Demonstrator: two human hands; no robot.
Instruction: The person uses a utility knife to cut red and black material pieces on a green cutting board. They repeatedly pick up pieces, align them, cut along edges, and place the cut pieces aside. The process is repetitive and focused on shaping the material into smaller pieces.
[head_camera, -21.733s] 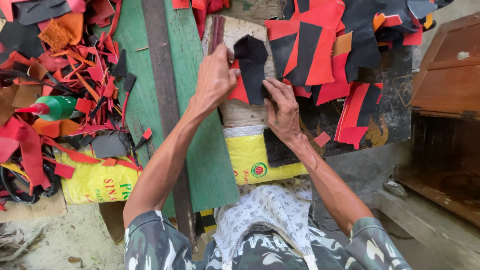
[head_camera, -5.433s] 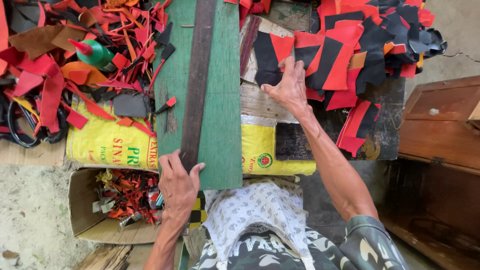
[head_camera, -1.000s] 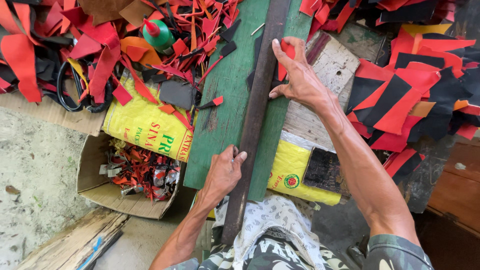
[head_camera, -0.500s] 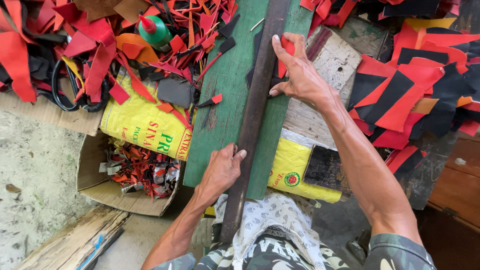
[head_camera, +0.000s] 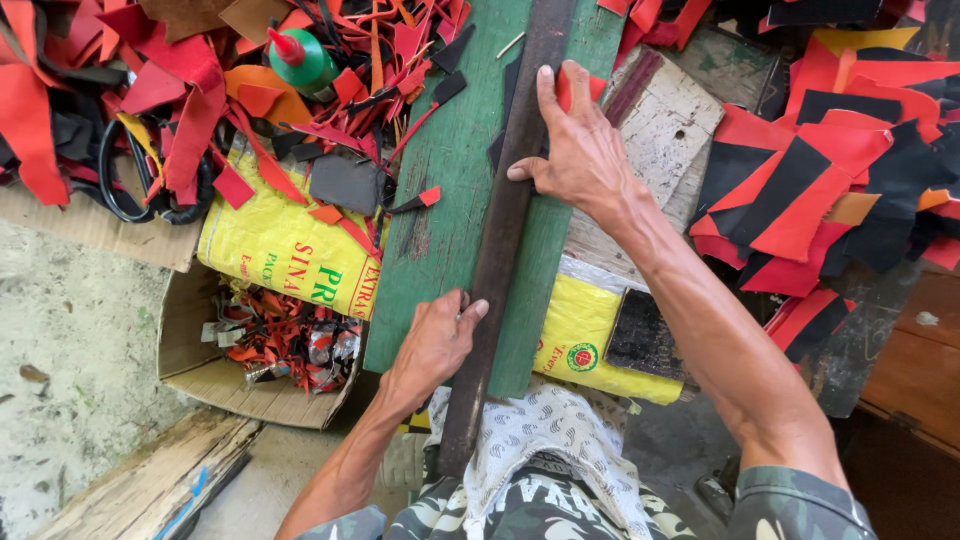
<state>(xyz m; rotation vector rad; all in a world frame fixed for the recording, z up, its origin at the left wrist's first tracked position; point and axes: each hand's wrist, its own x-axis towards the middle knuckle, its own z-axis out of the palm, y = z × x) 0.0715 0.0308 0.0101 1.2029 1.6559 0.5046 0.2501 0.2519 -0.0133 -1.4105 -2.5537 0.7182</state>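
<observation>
While the long dark metal bar (head_camera: 505, 215) lies lengthwise on the green board (head_camera: 440, 190), it is pinned by both hands, set well apart. The left hand (head_camera: 432, 345) is pressed on the near part, fingers curled against its edge; the right hand (head_camera: 580, 150) is spread flat further up, over a red-and-black scrap (head_camera: 565, 92) partly hidden beneath. Judged from this, even downward pressure is needed at both points so the bar is kept from skewing. Fingertips are best kept off the bar's working edge.
</observation>
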